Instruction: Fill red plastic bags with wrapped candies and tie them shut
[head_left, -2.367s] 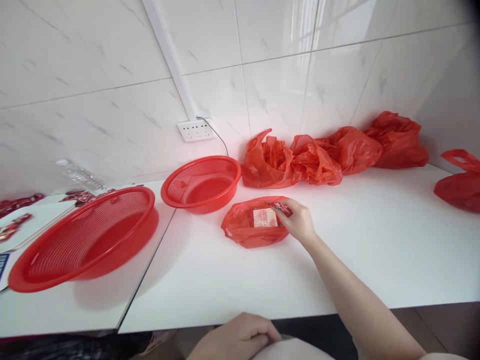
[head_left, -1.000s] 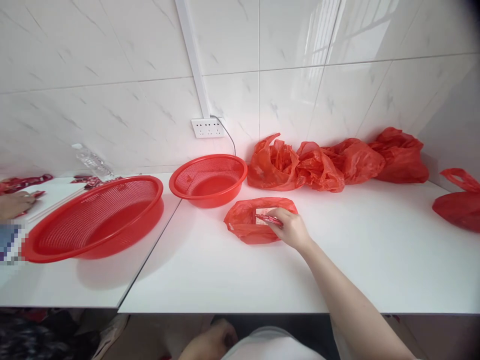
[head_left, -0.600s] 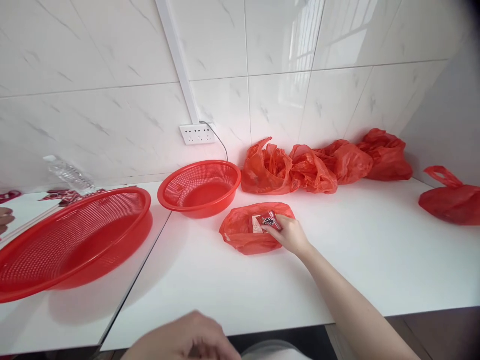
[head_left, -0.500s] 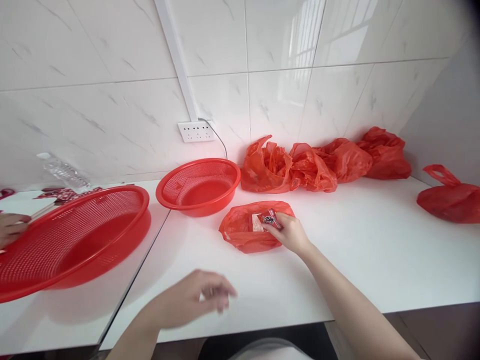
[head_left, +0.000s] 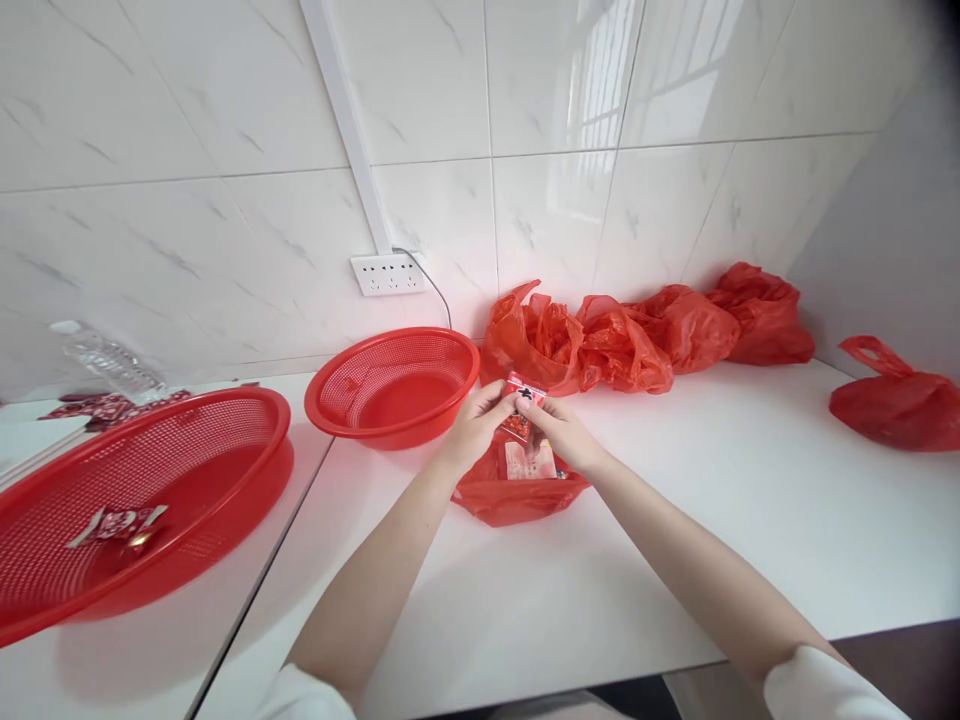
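A: Well, both hands on one thing. Left hand (head_left: 480,428), right hand (head_left: 561,428), raised over the table (head_left: 637,600). Fingers?

B: Nearly closed on both sides. Left thumb and fingers pinch the left edge of a small red packet (head_left: 528,390); right thumb lies across its front. How the fingers curl behind it, I can't tell from here.

A: Position of the packet?

B: Above the mouth of a red plastic bag (head_left: 519,505), roughly upright, dark lettering near the top. Whether its lower end touches the bag, can't tell. Inside the bag: a pale printed pack (head_left: 528,462), face up.

A: Surroundings, left side?

B: Small red basin (head_left: 397,400) just beside the left hand, nearer the wall. Larger red basin (head_left: 232,450) farther left, past the table seam. In that one, a red-and-white wrapper (head_left: 116,522) and a shiny gold piece (head_left: 140,541) near each other. Clear bottle (head_left: 112,365) leaning behind it.

A: And behind the hands?

B: Bunched red bags (head_left: 690,325) in a row along the tiled wall. One knotted bag (head_left: 896,410) apart, far right, handle loop up. Socket strip (head_left: 386,275) above the small basin.
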